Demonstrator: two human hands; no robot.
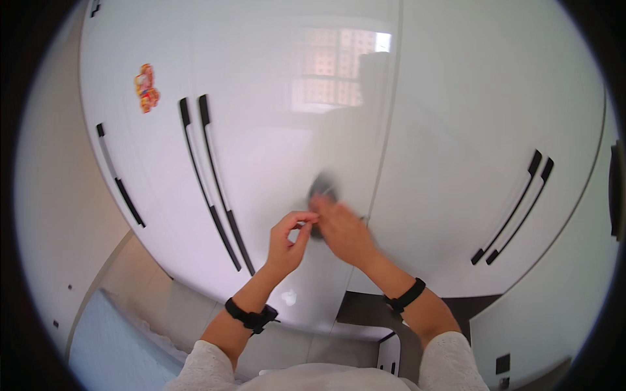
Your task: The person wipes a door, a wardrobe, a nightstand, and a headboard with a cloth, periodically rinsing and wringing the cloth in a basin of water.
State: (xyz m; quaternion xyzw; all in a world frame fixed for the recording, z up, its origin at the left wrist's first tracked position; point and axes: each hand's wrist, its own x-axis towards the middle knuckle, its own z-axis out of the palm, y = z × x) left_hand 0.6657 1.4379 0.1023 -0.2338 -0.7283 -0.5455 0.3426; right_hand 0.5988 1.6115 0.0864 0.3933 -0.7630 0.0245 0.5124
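Note:
My left hand [288, 239] is raised in front of a glossy white cabinet door [274, 161]. Its thumb and index fingertips meet in a ring beside the fingers of my right hand [347, 232]. The right hand is turned with its back towards me, and its fingers are blurred. Anything small between the fingertips is too blurred or hidden to make out. Behind the fingers shows a dark oval patch [324, 183]; whether it is an object or a reflection in the door, I cannot tell. Black straps circle both forearms.
Long black handles [220, 181] run down the left doors, and another pair [508, 210] is at the right. A red and yellow sticker [146, 89] is on a left door. Below are a light blue bed surface [117, 342] and a dark recessed shelf [364, 308].

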